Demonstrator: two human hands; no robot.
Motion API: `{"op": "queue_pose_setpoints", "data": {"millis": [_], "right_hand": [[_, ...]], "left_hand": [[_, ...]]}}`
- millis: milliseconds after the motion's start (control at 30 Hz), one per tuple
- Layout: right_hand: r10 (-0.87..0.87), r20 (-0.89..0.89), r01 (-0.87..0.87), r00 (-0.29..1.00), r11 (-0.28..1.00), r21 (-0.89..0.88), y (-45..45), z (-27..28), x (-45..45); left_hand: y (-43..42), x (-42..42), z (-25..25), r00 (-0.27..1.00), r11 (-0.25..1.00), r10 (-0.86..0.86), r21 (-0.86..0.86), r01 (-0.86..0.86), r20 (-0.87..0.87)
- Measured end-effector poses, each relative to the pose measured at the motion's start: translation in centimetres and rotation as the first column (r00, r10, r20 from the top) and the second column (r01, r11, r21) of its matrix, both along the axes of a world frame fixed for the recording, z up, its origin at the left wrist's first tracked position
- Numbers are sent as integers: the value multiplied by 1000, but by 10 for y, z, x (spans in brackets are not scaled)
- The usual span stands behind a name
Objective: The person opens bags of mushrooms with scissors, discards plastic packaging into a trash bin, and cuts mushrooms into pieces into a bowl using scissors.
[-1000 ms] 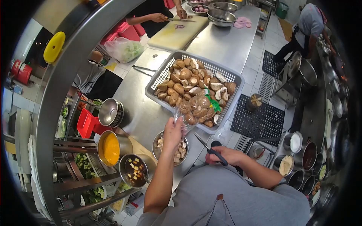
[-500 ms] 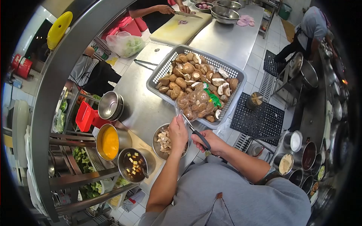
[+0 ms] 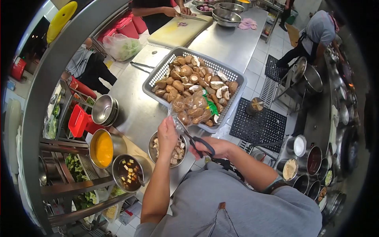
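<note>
My left hand (image 3: 167, 133) is closed on the gathered end of a clear plastic bag (image 3: 192, 108) of brown mushrooms, which rests on the near side of a grey basket (image 3: 149, 83). Loose mushrooms (image 3: 185, 71), some cut, fill the basket. Black-handled scissors (image 3: 203, 144) are in my right hand (image 3: 209, 147), their blades reaching to the bag's end beside my left fingers. Green tape or plastic (image 3: 211, 106) lies on the bag's right part. Below my hands stands a metal bowl (image 3: 151, 153) of cut pale pieces.
Pots of yellow liquid (image 3: 104, 149) and dark liquid (image 3: 128, 172) stand at the left by stacked bowls (image 3: 103, 110). Across the steel table (image 3: 134, 106), a person's hands hold a knife over a cutting board (image 3: 177, 32). Another person (image 3: 316, 35) bends at the right beside the stove.
From one second ago, my right hand has brought the scissors up and left to the bag's end, and the blades have opened and closed around the plastic too unclearly to tell. The view has shifted slightly.
</note>
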State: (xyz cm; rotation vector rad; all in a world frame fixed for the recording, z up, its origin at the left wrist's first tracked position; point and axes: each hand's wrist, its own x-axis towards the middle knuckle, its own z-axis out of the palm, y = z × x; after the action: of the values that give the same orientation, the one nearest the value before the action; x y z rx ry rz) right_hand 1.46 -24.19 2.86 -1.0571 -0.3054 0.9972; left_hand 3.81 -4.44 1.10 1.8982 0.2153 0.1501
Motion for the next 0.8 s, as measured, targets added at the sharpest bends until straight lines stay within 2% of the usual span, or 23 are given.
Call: {"op": "queue_pose_setpoints", "data": {"millis": [67, 100, 167, 200, 267, 300, 333, 400, 433, 500, 533, 600, 667, 700, 800], "right_hand": [[65, -25, -66, 998, 997, -45, -6, -13, -12], [42, -53, -47, 998, 993, -110, -8, -12, -18], [34, -39, -42, 999, 973, -227, -8, -17, -21], [47, -47, -56, 998, 973, -224, -9, -22, -22], [71, 24, -54, 997, 906, -420, -15, -30, -21], [128, -11, -120, 992, 893, -434, -21, -39, -21], [129, -7, -120, 992, 893, -434, -28, -39, -25], [129, 3, -115, 992, 892, -437, -40, -40, -34], [96, -15, -94, 995, 922, -377, -41, -42, -35], [113, -8, -107, 994, 913, -394, -40, -26, -25], [126, 12, -110, 992, 904, -414, -36, -17, -19], [98, 43, -76, 994, 930, -360, -25, -23, -12], [133, 51, -104, 990, 919, -381, -16, -27, -2], [103, 47, -83, 994, 942, -325, -11, -29, 1], [59, -11, -60, 998, 960, -273, -5, -22, 7]], "left_hand": [[10, 9, -8, 989, 995, -3, -100, -12, -149], [8, 9, -2, 989, 994, 3, -104, -19, -146], [4, 4, 10, 933, 920, -54, -381, -93, -356], [3, 3, 8, 931, 920, -40, -378, -108, -363], [4, 7, -3, 947, 962, 46, -241, -128, -319], [6, 11, -24, 958, 973, 75, -192, -132, -275], [2, 11, -14, 959, 973, 77, -192, -132, -272], [-3, 10, 8, 932, 920, 90, -328, -213, -351], [-3, 11, 10, 931, 919, 96, -328, -218, -352], [-5, 10, 10, 940, 955, 149, -202, -217, -307], [-8, 9, 3, 939, 957, 143, -198, -211, -312], [-12, 10, -9, 970, 953, 213, 194, -233, 117], [-12, 8, -7, 971, 943, 206, 240, -229, 118], [-13, 6, -3, 970, 932, 214, 276, -237, 112], [-18, 1, 6, 966, 936, 245, 241, -259, 87]]}}
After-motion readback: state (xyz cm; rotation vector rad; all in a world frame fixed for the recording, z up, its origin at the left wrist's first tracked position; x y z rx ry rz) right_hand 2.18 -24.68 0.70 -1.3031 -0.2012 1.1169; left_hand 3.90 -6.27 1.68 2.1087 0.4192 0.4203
